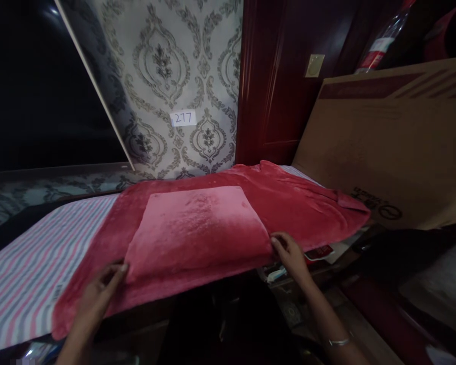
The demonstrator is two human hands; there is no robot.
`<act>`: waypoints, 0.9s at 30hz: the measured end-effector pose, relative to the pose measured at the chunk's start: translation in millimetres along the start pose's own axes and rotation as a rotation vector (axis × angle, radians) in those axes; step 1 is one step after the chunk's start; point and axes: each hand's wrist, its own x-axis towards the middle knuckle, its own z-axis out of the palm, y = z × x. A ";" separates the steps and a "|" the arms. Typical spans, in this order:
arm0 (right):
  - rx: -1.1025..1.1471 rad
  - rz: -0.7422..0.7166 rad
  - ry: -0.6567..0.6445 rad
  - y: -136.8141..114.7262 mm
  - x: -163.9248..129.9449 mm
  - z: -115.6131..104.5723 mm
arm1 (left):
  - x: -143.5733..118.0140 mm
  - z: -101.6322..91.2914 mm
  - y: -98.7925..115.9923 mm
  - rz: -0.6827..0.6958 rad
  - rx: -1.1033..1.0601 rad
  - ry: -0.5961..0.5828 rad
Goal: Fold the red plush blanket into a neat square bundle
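A patterned wallpaper wall (163, 66) stood behind, with a small white label (183, 118) reading 277. A large cardboard sheet (395, 142) leaned at the right. A striped cloth (26, 263) covered the surface below, at left. A red blanket (296, 203) lay spread across it, reaching the near edge. On the blanket's middle lay a folded panel (197, 228) of the same fabric, paler side up, roughly square. The left hand (104, 284) rested at the panel's near left corner, fingers curled, fingertips touching the fold; whether it pinched the fabric could not be told. The right hand (289, 253) lay at the near right corner, fingers bent onto the edge, grip likewise unclear. A thin bracelet (339, 342) circled the right wrist.
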 end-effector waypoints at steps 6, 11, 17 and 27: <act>-0.317 -0.353 -0.090 -61.7 28.5 32.4 | 13.7 24.5 63.1 0.408 0.187 -0.003; -0.617 -0.331 -0.307 -81.8 44.4 69.4 | 32.6 63.1 89.9 0.456 0.501 -0.216; -0.612 -0.224 -0.449 -36.2 45.4 81.0 | 45.0 78.2 56.1 0.378 0.513 -0.302; -0.575 -0.228 -0.428 -28.1 44.7 85.1 | 44.8 73.3 55.4 0.345 0.460 -0.322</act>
